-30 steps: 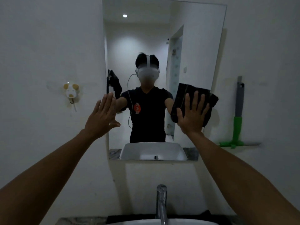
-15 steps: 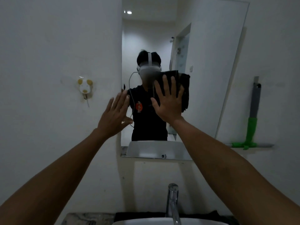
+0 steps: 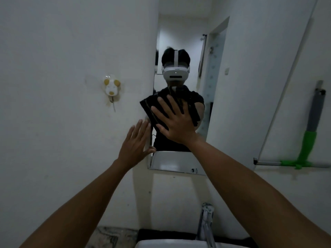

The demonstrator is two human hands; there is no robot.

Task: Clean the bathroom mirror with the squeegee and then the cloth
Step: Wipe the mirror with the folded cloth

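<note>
I am in the cloth step: my right hand presses flat the black cloth at the mirror left edge, left hand open beside, squeegee hanging right of the mirror, so next I should wipe across.

surface: white wall | mounted on it: mirror; animal-shaped hook left of mirror; green-and-grey squeegee hanging right of mirror, blade lowest | below: marbled desk carrying white basin with chrome tap
</note>
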